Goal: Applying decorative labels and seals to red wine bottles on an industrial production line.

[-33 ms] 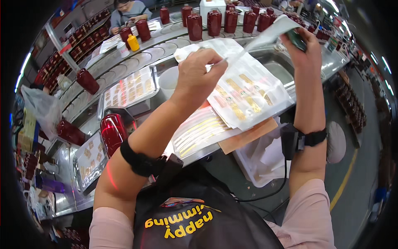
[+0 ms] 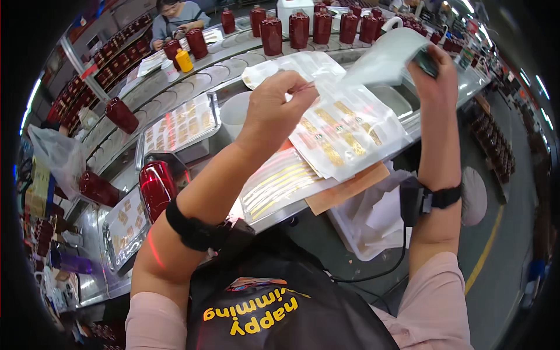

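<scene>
My right hand [image 2: 438,81], raised at the upper right, is closed round a dark green object [image 2: 426,63] of palm size, whose kind is unclear. From beside it a translucent white sheet [image 2: 388,55] curves down to the left, partly smeared by motion. My left hand [image 2: 283,104] is pinched above a stack of white decal sheets [image 2: 385,131]; what its fingertips hold is too hidden to name. Gold strips with small dark round marks are on the top sheet. Below my left wrist lie more sheets with long gold stripes [image 2: 277,185].
Dark red bottles [image 2: 272,36] stand along the curved conveyor [image 2: 201,76]. A glossy red bottle [image 2: 158,185] sits near my left forearm. Metal trays [image 2: 217,119] hold gold decals. A white bin [image 2: 364,251] with paper is below the bench edge. Another person [image 2: 178,23] works across the line.
My right hand has shifted slightly right and down, and the translucent sheet has spread broader between the hands. My left hand stays nearly in place, still pinched.
</scene>
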`<state>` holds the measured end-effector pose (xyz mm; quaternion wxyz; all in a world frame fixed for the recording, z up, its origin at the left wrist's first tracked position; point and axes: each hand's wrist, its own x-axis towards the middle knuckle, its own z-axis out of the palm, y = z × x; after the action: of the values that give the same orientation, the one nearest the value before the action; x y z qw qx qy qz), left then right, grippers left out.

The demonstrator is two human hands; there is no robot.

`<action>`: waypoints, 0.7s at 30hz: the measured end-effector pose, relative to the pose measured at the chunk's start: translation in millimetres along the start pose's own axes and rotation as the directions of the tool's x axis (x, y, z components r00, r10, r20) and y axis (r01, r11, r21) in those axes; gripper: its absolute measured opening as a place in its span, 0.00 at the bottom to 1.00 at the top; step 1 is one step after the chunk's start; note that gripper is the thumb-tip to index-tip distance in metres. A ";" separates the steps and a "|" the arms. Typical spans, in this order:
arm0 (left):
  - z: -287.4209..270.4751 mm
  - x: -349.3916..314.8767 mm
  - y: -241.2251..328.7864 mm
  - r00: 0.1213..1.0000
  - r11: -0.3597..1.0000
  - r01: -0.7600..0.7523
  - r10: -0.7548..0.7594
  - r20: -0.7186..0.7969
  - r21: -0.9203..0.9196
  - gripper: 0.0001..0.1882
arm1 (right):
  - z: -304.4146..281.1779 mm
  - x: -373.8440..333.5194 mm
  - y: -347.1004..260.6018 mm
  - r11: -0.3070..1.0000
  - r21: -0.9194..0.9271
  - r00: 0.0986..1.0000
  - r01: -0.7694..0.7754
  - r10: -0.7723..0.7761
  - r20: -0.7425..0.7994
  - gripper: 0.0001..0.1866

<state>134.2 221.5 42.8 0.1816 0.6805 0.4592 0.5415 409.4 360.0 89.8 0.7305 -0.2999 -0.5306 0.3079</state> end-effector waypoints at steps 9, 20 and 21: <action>-20.2 -23.4 -2.4 0.774 0.644 0.619 -0.404 0.488 -0.449 0.12 | -213.9 -37.7 -30.6 0.903 0.345 0.803 -0.256 0.398 -0.444 0.12; -20.7 -45.6 -10.2 0.717 0.488 0.694 -0.530 0.453 -0.529 0.13 | -255.0 -162.0 137.8 0.410 -0.115 0.419 -0.905 0.808 -0.414 0.14; -21.7 -48.0 -11.4 0.703 0.455 0.707 -0.532 0.472 -0.541 0.13 | -239.2 -166.5 133.3 0.420 -0.111 0.429 -0.901 0.823 -0.372 0.14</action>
<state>110.1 182.4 14.5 0.6589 0.4030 0.4150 0.4809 580.3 289.6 -172.0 0.4737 -0.6733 -0.2362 0.5163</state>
